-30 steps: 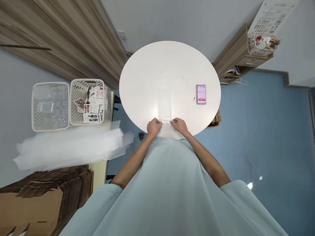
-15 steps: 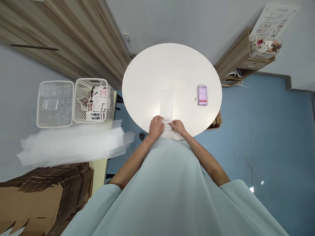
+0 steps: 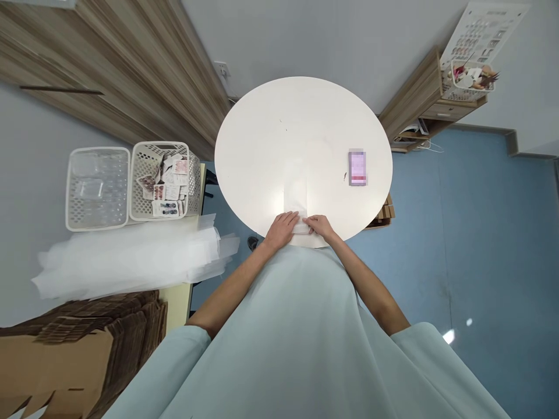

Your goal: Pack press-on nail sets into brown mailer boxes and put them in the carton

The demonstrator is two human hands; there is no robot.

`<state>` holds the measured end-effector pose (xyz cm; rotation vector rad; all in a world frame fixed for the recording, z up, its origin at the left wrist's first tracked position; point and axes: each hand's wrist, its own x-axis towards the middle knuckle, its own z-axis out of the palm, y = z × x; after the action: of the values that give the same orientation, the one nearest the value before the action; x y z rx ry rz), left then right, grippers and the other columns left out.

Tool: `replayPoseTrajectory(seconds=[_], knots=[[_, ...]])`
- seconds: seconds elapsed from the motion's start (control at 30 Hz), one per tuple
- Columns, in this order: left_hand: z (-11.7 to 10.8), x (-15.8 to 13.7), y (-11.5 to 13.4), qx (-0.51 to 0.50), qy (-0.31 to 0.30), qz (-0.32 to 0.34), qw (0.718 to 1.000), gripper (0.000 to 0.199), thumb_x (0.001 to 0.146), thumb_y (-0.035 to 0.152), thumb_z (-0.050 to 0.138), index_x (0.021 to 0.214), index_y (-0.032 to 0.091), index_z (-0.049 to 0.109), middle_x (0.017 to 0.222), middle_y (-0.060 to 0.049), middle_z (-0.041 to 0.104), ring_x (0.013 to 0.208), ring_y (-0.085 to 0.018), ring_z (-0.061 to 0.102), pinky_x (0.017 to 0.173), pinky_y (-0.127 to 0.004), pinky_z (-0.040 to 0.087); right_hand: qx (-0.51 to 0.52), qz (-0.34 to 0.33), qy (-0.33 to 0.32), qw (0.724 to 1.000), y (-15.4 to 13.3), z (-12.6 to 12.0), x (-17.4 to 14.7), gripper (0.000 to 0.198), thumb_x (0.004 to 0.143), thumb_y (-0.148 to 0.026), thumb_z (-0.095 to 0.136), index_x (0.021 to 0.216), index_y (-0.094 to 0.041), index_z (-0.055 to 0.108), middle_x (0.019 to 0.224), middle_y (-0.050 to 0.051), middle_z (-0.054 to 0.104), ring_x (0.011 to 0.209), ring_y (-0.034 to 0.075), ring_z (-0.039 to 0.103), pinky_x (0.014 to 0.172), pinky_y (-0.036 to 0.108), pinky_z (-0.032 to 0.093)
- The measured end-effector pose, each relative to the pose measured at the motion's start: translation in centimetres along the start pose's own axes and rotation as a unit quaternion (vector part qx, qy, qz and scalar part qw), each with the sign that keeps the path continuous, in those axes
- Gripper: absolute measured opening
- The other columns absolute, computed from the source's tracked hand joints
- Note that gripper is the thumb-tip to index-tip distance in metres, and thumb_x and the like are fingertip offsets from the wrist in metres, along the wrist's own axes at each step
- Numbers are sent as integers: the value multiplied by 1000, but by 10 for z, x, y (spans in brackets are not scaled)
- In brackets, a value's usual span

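A narrow strip of translucent white foam sheet (image 3: 296,195) lies on the round white table (image 3: 301,110), its near end folded into a small flat bundle at the front edge. What the bundle encloses, if anything, is too faint to make out. Across the bundle's top left rests my left hand (image 3: 282,229), fingers stretched out and lying flat on the sheet. My right hand (image 3: 319,226) pinches the bundle's right side between thumb and fingers. The two hands are close together, a small gap between their fingertips.
A phone (image 3: 357,168) lies on the table's right side. On a side table to the left stand a basket of clear plastic boxes (image 3: 98,187), a basket of small printed cards (image 3: 170,180) and a pile of foam sheets (image 3: 131,256). Flattened cardboard boxes (image 3: 56,361) are stacked nearer me.
The strip beyond my hands is shorter, with more of it folded toward me. My left hand has moved right and now lies flat over the fold. The right hand keeps its place at the side.
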<state>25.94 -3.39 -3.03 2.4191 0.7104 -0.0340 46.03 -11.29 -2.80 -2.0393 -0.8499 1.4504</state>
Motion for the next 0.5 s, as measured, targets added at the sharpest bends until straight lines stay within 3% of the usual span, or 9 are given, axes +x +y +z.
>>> replayPoseTrajectory(seconds=[0.1,0.17,0.23,0.33,0.5], knots=[[-4,1,1,-8,3,-10,1000,71,84,11,59,154,19,55,166,-12,50,154,-33,45,128,-54,34,-105,-68,60,990,-1,-6,-11,29,104,-32,50,113,-17,73,106,8,80,77,18,73,77,30,56],[-6,0,1,-18,7,-22,1000,70,83,12,60,153,21,57,165,-10,52,153,-33,46,127,-55,34,-204,-153,86,963,-2,-8,-20,41,101,-19,47,139,-20,64,143,11,69,92,20,73,82,33,57],[-7,1,2,-32,13,-33,999,69,83,13,61,152,23,59,163,-8,54,152,-33,47,127,-55,34,-279,-217,60,934,-4,-8,-26,57,96,-13,50,152,-24,54,165,10,50,101,21,71,81,34,58],[-10,2,3,-60,21,-49,997,68,82,14,61,149,24,62,161,-7,56,151,-32,48,128,-54,35,-303,-244,9,921,-6,-6,-28,58,94,-11,50,149,-26,55,168,8,45,101,22,70,75,33,57],[-18,7,3,-130,32,-91,987,62,82,15,62,142,25,68,153,-5,65,144,-30,57,126,-49,40,-231,-250,-1,940,-2,-5,-18,51,93,-14,50,142,-26,57,161,6,54,91,19,68,81,33,56]])
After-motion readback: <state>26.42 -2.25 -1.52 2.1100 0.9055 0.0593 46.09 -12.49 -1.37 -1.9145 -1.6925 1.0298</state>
